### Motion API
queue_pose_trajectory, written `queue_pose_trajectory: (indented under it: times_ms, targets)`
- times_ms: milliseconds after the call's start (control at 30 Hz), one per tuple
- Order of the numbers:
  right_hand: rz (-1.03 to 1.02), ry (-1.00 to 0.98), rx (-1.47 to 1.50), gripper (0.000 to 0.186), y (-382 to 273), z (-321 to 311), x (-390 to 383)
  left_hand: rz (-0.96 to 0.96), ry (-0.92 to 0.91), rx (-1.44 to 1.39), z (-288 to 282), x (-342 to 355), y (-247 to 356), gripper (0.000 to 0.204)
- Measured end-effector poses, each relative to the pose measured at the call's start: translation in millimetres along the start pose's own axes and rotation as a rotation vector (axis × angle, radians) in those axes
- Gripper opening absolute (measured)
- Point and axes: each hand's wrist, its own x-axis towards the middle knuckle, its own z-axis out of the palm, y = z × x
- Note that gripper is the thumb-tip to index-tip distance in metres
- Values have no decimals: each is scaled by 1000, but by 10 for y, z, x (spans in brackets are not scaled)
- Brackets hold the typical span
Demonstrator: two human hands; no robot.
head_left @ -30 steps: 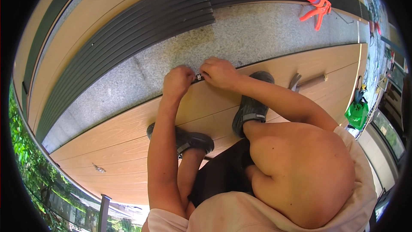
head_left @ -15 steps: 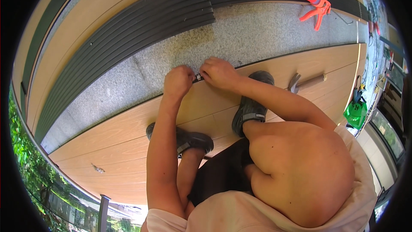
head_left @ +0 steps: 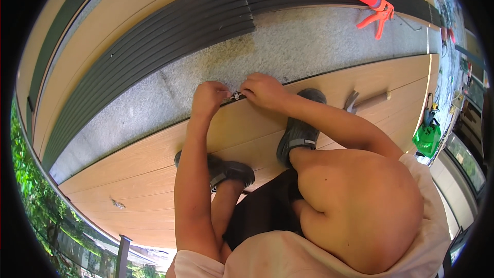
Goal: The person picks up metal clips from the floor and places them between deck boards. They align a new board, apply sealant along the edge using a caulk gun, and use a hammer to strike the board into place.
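At the far edge of the wood-look deck boards, a small metal clip sits against the dark board edge. My left hand is closed, thumb and finger pinching at the clip's left side. From the other side my right hand has its curled fingertips on the clip. The exact grip of each fingertip is too small to make out. Just beyond both hands lies the grey speckled slab. My shoes rest on the boards behind my hands.
A hammer lies on the boards to the right. Small metal bits are at the left. Across the slab lie dark ribbed boards and a red caulking gun. A green bag is at the far right.
My left hand has shifted slightly left, with its fingers drawn out more, so more of the clip shows between the hands. My right hand stays nearly in place.
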Motion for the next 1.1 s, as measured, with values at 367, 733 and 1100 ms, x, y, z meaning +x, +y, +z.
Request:
queue_pose_trajectory:
  times_ms: [367,733,1100]
  targets:
    - [243,283,-554,28,1250,-2027,-2051,-128,582,168,-352,-484,-578,31]
    - [157,-443,-755,53,1144,-2246,-2411,68,825,300,19,-685,-912,8]
    - [82,-556,-742,27,1494,-2158,-2634,93,837,358,142,-721,-1112,12]
